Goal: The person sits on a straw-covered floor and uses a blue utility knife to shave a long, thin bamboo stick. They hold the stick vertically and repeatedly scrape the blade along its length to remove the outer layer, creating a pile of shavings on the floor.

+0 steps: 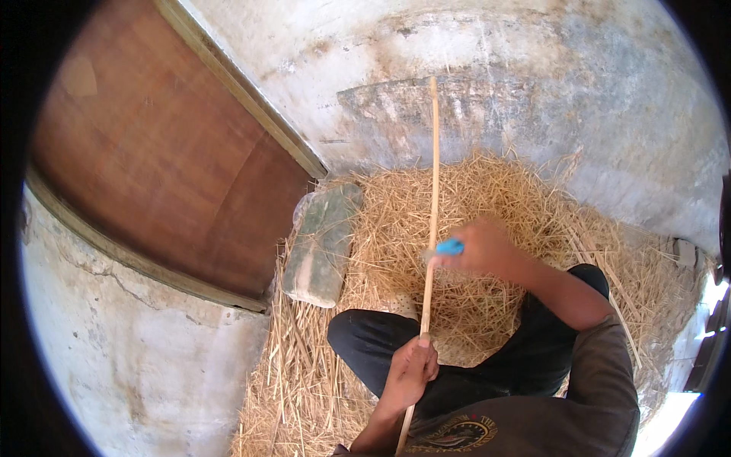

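Head view: pale stick [435, 164] gripped low, blue-handled tool [450, 247] at its middle.
From my distant seat I saw the stick run from near six o'clock to one o'clock, above the straw [487, 190]. The fingers of the left hand [415, 369] wrapped it toward half past five; those of the right hand [483, 247], near three o'clock, closed round the tool's handle. Blur kept me from confirming the tool's contact. I judged that good work here called for a firm lower grip, light even strokes and the left hand clear of the tool's path.
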`<state>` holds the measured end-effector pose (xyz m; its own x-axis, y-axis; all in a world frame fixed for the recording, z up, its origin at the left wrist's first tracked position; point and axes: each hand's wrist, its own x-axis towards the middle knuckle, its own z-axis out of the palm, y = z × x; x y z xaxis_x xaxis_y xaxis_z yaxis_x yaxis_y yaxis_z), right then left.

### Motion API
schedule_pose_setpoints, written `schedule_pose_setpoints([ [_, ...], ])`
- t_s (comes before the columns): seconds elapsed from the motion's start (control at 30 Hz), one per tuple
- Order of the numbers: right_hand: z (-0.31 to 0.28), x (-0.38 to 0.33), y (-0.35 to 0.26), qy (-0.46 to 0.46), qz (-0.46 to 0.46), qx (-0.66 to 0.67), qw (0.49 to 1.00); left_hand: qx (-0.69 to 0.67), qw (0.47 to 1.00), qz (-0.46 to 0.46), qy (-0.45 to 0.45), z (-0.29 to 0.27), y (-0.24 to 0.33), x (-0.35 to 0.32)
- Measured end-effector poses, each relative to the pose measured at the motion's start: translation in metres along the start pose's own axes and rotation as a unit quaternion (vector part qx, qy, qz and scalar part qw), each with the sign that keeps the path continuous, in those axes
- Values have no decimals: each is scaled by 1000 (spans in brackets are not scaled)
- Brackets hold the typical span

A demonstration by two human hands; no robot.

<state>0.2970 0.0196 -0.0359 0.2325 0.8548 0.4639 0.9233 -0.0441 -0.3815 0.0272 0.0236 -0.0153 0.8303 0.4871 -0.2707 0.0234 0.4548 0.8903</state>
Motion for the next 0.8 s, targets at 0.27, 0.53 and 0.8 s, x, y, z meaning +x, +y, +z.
schedule_pose_setpoints([
  [0.27,-4,7,41,53,44,-57,996,17,999,-16,-26,2,-11,-9],
  [0.53,-7,9,40,45,9,-58,997,44,998,-35,11,10,-6,-21],
  [0.8,-12,12,71,60,72,-81,992,43,998,-43,-27,2,-18,-40],
])
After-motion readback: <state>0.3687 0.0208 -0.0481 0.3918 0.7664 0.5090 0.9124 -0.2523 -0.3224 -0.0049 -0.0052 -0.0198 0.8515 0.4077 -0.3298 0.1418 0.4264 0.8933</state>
